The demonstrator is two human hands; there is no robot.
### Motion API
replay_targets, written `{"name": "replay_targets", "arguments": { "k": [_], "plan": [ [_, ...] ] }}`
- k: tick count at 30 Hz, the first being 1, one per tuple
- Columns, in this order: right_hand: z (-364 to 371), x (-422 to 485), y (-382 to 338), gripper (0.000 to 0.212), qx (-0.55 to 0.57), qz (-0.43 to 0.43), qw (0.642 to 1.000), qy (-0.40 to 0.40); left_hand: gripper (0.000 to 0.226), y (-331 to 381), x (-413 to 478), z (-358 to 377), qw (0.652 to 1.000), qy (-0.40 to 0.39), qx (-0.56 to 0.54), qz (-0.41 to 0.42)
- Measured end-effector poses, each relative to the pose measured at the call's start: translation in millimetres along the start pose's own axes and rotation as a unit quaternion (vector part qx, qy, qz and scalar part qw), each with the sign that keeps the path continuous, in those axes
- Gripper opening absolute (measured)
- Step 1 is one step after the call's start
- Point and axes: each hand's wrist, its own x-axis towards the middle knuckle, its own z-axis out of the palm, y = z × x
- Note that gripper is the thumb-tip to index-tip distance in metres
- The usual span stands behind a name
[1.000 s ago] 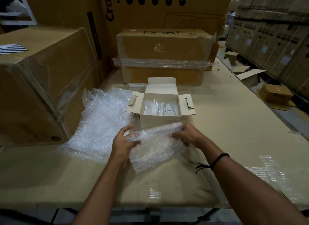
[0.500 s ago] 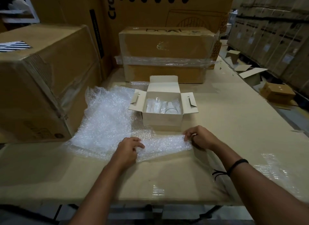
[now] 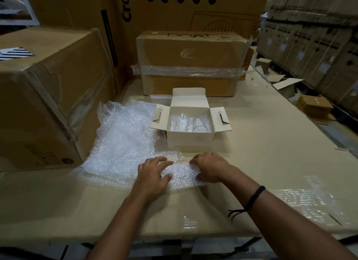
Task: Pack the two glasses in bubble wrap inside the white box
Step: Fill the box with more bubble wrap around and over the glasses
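Observation:
The white box stands open on the cardboard-covered table, its flaps spread. Inside it are the two clear glasses, side by side. A small folded piece of bubble wrap lies on the table just in front of the box. My left hand presses on its left end, fingers spread over it. My right hand grips its right end with curled fingers. A large loose sheet of bubble wrap lies to the left of the box.
A big taped carton stands at the left, close to the loose wrap. Another taped carton sits right behind the white box. Tall cartons form the back wall. Small boxes lie on the floor at the right, beyond the table edge.
The small bubble wrap piece went from held up in the air down onto the table. My two hands have since moved closer together on it, bunching it shorter.

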Motion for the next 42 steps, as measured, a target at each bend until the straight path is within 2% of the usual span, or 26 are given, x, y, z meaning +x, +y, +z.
{"name": "replay_targets", "arguments": {
  "k": [2,3,5,8,10,12,14,17,20,26,33,37,40,42],
  "plan": [
    [-3.2,1.0,-2.5,0.065,0.004,-0.002,1.0,-0.005,0.062,-2.4,-0.2,-1.7,0.999,-0.021,0.026,0.007],
    [-4.8,1.2,-4.1,0.064,0.001,-0.005,1.0,-0.017,0.059,-2.4,0.0,-1.1,0.998,-0.042,0.043,0.006],
    [-6.0,3.6,-9.1,0.052,-0.006,-0.009,0.999,-0.032,0.049,-1.3,1.5,-1.8,0.997,-0.056,0.05,0.004],
    [-3.1,4.2,-13.1,0.037,-0.009,0.006,1.0,-0.015,0.041,0.7,4.9,-3.2,0.997,-0.043,0.061,0.025],
    [-2.0,1.4,-9.8,0.043,0.0,0.013,1.0,-0.012,0.04,1.3,7.8,-3.5,0.996,-0.039,0.064,0.041],
    [-1.0,-3.8,1.8,0.059,0.018,0.03,0.999,-0.026,0.045,1.1,11.9,-2.8,0.997,-0.039,0.053,0.045],
    [0.4,-10.9,13.8,0.062,0.032,0.048,0.998,-0.037,0.048,-0.7,16.3,-2.6,0.996,-0.045,0.059,0.039],
    [8.1,-14.5,23.7,0.043,0.085,0.048,0.995,-0.034,0.028,-5.4,25.4,-2.1,0.995,-0.048,0.072,0.049],
    [7.2,-10.0,35.3,0.017,0.099,0.043,0.994,0.002,0.014,-2.8,39.3,-1.8,0.997,0.005,0.029,0.073],
    [-46.6,3.7,86.6,0.043,0.183,0.052,0.976,0.101,0.022,2.3,87.0,-18.1,0.985,0.159,-0.014,0.068],
    [-96.6,60.7,131.3,0.023,0.169,0.076,0.946,0.265,0.014,13.6,177.8,-39.4,0.962,0.269,0.048,0.0],
    [-85.4,106.8,145.5,0.018,0.098,0.102,0.941,0.309,0.018,11.1,227.0,-44.0,0.963,0.23,0.14,-0.013],
    [-78.6,130.5,150.8,0.016,0.005,0.099,0.948,0.302,0.026,4.2,248.6,-37.7,0.964,0.18,0.196,0.02],
    [-75.0,142.3,154.3,0.015,-0.057,0.088,0.956,0.275,0.031,3.4,256.8,-34.1,0.96,0.119,0.248,0.04]
  ]
}}
